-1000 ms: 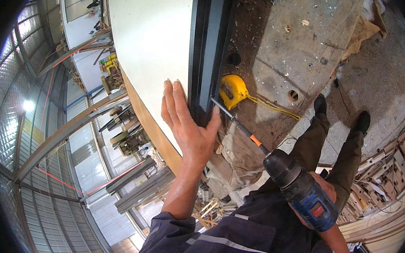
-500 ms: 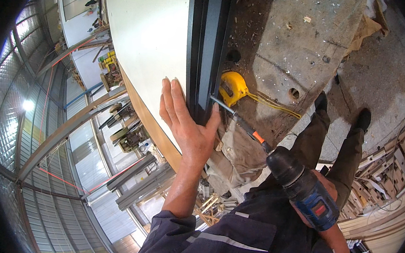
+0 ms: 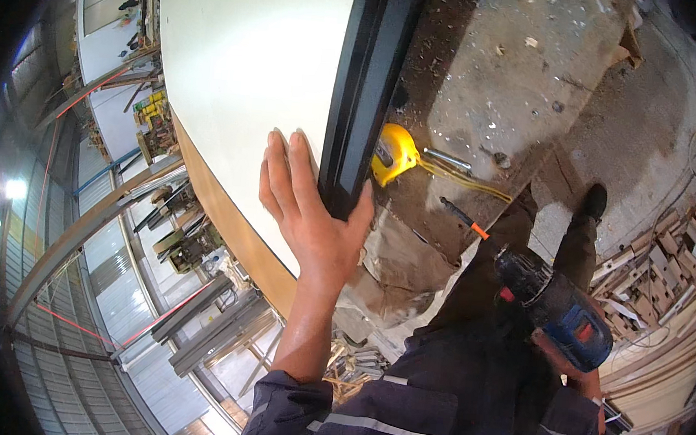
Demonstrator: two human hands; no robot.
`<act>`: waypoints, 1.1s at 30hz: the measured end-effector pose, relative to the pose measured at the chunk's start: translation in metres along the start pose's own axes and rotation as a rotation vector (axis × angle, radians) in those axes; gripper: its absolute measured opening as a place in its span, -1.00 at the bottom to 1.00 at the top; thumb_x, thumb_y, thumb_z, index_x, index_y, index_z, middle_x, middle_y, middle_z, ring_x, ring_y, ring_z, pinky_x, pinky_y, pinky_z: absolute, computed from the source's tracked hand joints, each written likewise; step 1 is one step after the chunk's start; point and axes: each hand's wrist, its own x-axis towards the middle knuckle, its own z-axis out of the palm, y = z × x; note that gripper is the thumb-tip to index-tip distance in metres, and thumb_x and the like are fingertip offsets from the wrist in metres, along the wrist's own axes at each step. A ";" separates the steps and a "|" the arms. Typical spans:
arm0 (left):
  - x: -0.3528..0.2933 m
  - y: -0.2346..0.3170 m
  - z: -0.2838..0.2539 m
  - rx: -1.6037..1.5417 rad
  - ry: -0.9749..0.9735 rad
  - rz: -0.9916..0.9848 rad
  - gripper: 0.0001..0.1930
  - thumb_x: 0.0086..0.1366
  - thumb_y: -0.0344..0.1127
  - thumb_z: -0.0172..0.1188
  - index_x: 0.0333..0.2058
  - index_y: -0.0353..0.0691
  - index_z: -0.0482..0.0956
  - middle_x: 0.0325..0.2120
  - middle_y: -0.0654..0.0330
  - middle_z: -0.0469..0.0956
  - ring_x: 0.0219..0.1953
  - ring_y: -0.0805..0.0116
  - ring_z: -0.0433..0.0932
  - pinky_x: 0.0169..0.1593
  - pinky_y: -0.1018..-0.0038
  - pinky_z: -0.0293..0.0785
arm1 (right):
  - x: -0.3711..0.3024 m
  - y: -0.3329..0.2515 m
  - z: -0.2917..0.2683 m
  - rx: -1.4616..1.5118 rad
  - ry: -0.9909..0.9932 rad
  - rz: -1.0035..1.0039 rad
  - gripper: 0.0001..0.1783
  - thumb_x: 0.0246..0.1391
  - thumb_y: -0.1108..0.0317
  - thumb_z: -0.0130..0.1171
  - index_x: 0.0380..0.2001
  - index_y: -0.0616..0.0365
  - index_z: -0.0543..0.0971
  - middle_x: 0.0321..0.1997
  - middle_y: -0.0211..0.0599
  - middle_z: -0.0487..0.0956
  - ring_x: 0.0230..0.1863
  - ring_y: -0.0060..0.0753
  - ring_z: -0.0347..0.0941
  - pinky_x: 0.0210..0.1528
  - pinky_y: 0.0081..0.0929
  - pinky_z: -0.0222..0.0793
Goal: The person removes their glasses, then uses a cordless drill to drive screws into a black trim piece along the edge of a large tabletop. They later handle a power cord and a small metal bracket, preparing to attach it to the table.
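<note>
plainly, the person's left hand (image 3: 315, 223) lies open and flat, its fingers on a broad white panel (image 3: 245, 70) and its thumb by the end of the dark grey grooved strip (image 3: 376, 72) along the panel's edge. the right hand (image 3: 563, 359) grips a blue-and-black cordless drill (image 3: 553, 307) near the waist, its long dark orange-banded bit (image 3: 478, 229) clear of the strip. beside the strip, a yellow tape measure (image 3: 398, 152) and a slim silvery rod (image 3: 448, 158) rest on the stained bench (image 3: 514, 83).

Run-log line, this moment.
left hand: on white panel; right hand: holding blue drill; drill shaft: apart from dark profile; yellow tape measure: beside dark profile
</note>
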 end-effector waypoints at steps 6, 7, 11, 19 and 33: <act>-0.005 0.014 -0.019 -0.164 0.041 -0.029 -0.16 0.11 -0.37 0.44 0.35 -0.25 0.23 0.31 -0.11 0.24 0.35 -0.08 0.19 0.37 0.05 0.14 | -0.061 0.074 -0.006 -0.018 0.199 0.141 -0.22 -0.21 0.15 0.56 0.13 0.14 0.54 0.10 -0.11 0.59 0.11 -0.04 0.54 0.22 -0.18 0.40; -0.013 0.025 -0.026 -0.217 0.082 0.026 -0.23 0.10 -0.38 0.44 0.30 -0.26 0.32 0.26 -0.10 0.31 0.33 -0.10 0.24 0.34 0.04 0.17 | -0.059 0.068 -0.010 -0.029 0.213 0.130 -0.26 -0.19 0.17 0.55 0.11 0.14 0.55 0.10 -0.12 0.59 0.11 -0.06 0.54 0.20 -0.18 0.40; -0.018 0.061 -0.011 -0.474 -0.030 0.156 -0.67 0.26 -0.55 0.22 0.01 -0.35 0.57 0.03 -0.06 0.52 0.04 0.01 0.56 0.16 0.27 0.47 | -0.060 0.060 -0.019 -0.099 0.205 0.130 -0.39 -0.13 0.28 0.54 0.05 0.13 0.58 0.06 -0.20 0.61 0.07 -0.14 0.55 0.15 -0.21 0.42; -0.005 0.056 0.057 -0.064 -0.251 0.211 -0.75 0.27 -0.51 0.14 -0.06 -0.33 0.50 -0.07 -0.08 0.52 -0.21 -0.16 0.64 -0.17 0.15 0.65 | -0.079 0.087 -0.026 0.139 0.305 0.044 -0.26 -0.20 0.30 0.59 0.10 0.16 0.51 0.01 -0.24 0.59 0.03 -0.21 0.53 0.14 -0.26 0.41; -0.008 0.054 0.044 -0.497 -0.099 -0.065 -0.67 0.27 -0.45 0.31 -0.04 -0.37 0.45 -0.35 0.00 0.61 -0.36 0.17 0.63 -0.26 0.34 0.59 | -0.075 0.087 -0.009 -0.076 0.282 -0.036 -0.21 -0.23 0.22 0.60 0.13 0.16 0.52 0.10 -0.13 0.55 0.12 -0.04 0.50 0.21 -0.17 0.38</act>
